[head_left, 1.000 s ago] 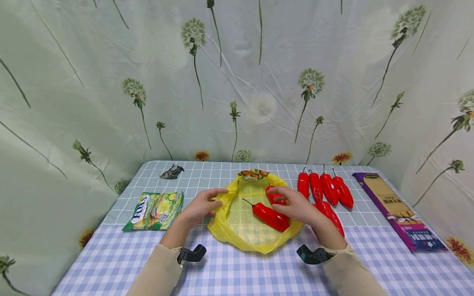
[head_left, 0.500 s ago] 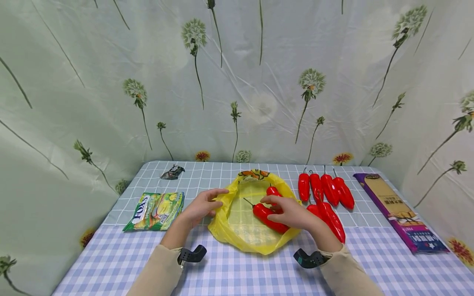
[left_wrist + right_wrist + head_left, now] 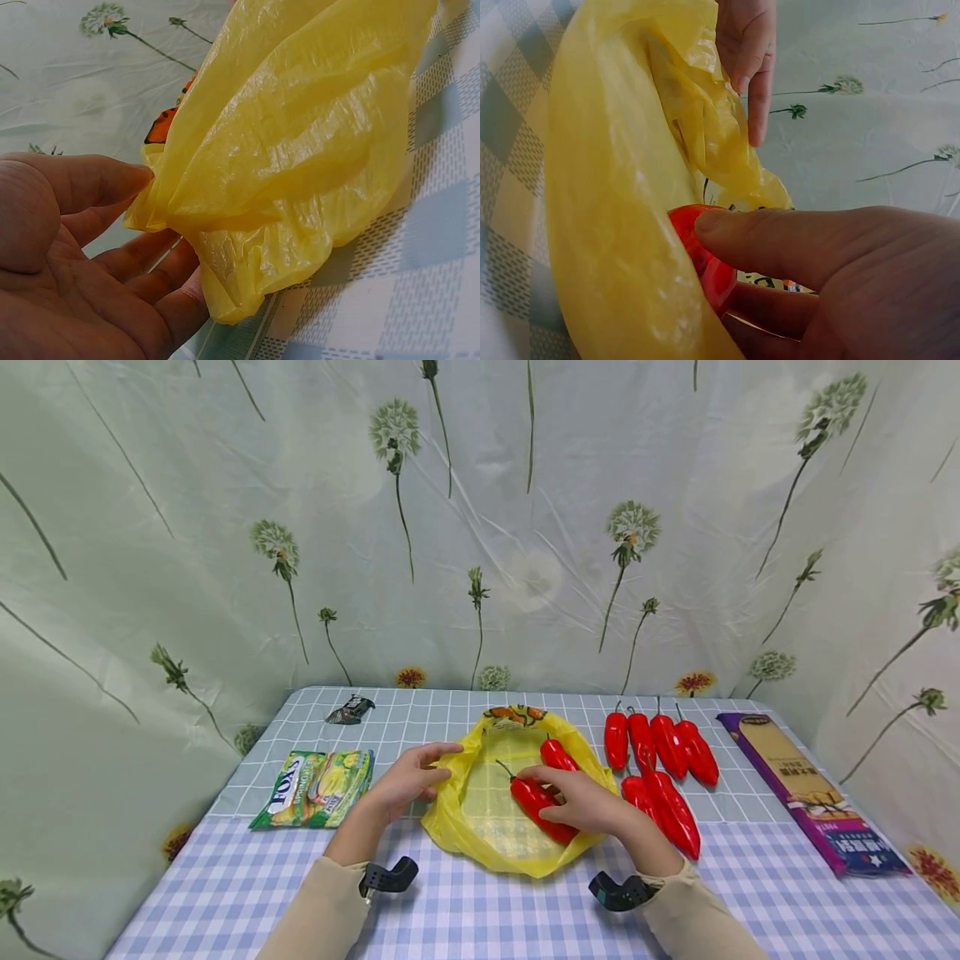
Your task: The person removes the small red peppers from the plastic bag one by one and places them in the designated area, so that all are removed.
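Observation:
A yellow plastic bag (image 3: 498, 857) lies with its mouth wide in the middle of the table. My left hand (image 3: 405, 781) pinches its left rim between thumb and fingers; the left wrist view shows the crumpled film (image 3: 154, 199) at the fingertips. Inside the bag are two glossy red chili peppers. My right hand (image 3: 581, 799) reaches over the right rim and holds the nearer pepper (image 3: 527, 793), thumb on one side and fingers on the other in the right wrist view. The other pepper (image 3: 557, 753) lies behind that hand, partly covered by it.
Several more red peppers (image 3: 667, 743) lie right of the bag. A purple and tan packet (image 3: 810, 793) is at the far right. On the left are a green FOX'S candy bag (image 3: 315, 787) and a small black wrapper (image 3: 349, 709). A patterned curtain (image 3: 480, 527) hangs behind the table.
My right hand has moved left and down into the bag, from beside the rear pepper onto the nearer one, which it now grips. My left hand keeps its place on the rim.

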`<state>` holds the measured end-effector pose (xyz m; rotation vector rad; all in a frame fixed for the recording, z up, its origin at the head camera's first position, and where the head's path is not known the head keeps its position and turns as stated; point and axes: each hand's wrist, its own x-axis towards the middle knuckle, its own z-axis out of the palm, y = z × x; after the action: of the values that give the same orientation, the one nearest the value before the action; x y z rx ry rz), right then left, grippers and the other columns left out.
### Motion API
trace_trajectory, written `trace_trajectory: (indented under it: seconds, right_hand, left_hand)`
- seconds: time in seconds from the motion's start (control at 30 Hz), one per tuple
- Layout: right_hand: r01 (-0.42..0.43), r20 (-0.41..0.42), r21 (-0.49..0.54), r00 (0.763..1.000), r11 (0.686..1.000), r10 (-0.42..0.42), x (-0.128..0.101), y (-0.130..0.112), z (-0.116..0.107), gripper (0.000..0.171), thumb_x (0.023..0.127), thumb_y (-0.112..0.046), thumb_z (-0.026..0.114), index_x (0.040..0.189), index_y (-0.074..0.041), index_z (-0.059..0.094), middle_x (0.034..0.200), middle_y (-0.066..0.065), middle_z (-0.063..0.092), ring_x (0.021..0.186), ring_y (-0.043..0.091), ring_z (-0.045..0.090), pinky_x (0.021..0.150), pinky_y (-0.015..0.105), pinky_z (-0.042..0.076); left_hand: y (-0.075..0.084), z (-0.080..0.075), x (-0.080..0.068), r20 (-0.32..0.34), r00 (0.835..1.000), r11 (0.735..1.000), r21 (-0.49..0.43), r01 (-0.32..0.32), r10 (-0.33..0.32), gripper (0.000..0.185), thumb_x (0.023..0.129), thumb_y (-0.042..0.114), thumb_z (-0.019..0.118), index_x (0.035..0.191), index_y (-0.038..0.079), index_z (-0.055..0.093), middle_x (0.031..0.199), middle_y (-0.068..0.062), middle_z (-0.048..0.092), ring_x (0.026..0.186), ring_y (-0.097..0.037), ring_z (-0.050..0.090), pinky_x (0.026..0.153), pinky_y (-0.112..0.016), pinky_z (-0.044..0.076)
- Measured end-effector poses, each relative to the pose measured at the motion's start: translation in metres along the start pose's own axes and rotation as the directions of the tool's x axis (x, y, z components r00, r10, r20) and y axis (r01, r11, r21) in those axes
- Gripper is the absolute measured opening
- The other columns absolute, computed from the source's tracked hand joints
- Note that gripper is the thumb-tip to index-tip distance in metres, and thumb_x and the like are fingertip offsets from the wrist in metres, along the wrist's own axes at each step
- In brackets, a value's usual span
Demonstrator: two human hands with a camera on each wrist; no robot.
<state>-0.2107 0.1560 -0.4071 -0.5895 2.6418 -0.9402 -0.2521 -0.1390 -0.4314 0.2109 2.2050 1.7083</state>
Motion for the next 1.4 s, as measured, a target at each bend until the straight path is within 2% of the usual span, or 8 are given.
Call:
trace_trajectory:
  seconds: [0.2,0.53,0.77,1.03,1.17,1.4]
  right_hand:
    - [0.001,0.012,-0.006,1.000,1.000,-0.001,0.002,0.000,0.002,0.058,0.086,-0.011,0.075,0.138,-0.028,0.056,0.128,0.002,0.062,0.115,0.023,0.055,0.085,0.045,0.059]
    - [0.091,-0.028,-0.062,0.995,0.994,-0.093,0.002,-0.001,0.002,0.067,0.085,-0.004,0.072,0.145,-0.025,0.050,0.138,0.003,0.057,0.124,0.026,0.051,0.095,0.051,0.054]
    - [0.112,-0.077,-0.033,0.990,0.993,-0.114,-0.002,-0.003,-0.004,0.068,0.084,-0.004,0.073,0.144,-0.025,0.049,0.137,0.003,0.057,0.125,0.026,0.051,0.091,0.048,0.057]
    - [0.075,-0.126,0.047,0.990,0.996,-0.068,-0.004,-0.005,-0.015,0.063,0.083,0.000,0.069,0.137,-0.023,0.049,0.128,0.005,0.060,0.119,0.026,0.054,0.085,0.042,0.059]
    - [0.049,-0.143,0.081,0.989,0.995,-0.037,-0.007,-0.005,-0.021,0.059,0.084,-0.002,0.069,0.136,-0.022,0.050,0.128,0.006,0.061,0.117,0.027,0.055,0.084,0.042,0.059]
    - [0.054,-0.176,0.098,0.984,0.994,-0.036,-0.014,-0.001,-0.037,0.058,0.085,-0.007,0.071,0.137,-0.018,0.049,0.131,0.011,0.059,0.110,0.028,0.059,0.079,0.038,0.060]
  left_hand:
    - [0.001,0.000,0.000,-0.007,1.000,1.000,0.005,0.004,-0.004,0.043,0.097,0.008,0.058,0.139,0.016,0.058,0.149,-0.011,0.051,0.093,-0.016,0.055,0.067,-0.025,0.047]
    - [-0.001,-0.002,-0.001,0.006,1.000,1.000,0.000,-0.011,0.011,0.044,0.097,0.008,0.057,0.140,0.014,0.057,0.149,-0.012,0.051,0.094,-0.015,0.056,0.069,-0.025,0.048]
    - [0.001,-0.002,-0.001,0.000,1.000,1.000,0.003,0.003,-0.003,0.043,0.097,0.010,0.058,0.140,0.015,0.057,0.151,-0.011,0.050,0.096,-0.016,0.055,0.070,-0.025,0.048]
    - [0.000,0.000,-0.001,-0.007,1.000,1.000,0.005,0.008,-0.008,0.043,0.098,0.009,0.057,0.140,0.015,0.058,0.149,-0.011,0.051,0.094,-0.015,0.056,0.070,-0.025,0.049]
    - [0.000,0.000,-0.002,0.000,1.000,1.000,-0.003,-0.001,0.001,0.044,0.097,0.007,0.056,0.141,0.013,0.057,0.147,-0.012,0.053,0.095,-0.015,0.057,0.069,-0.025,0.049]
    - [-0.001,0.000,-0.001,0.005,1.000,1.000,-0.011,-0.012,0.012,0.045,0.097,0.007,0.057,0.141,0.012,0.056,0.146,-0.013,0.054,0.097,-0.014,0.058,0.072,-0.026,0.050]
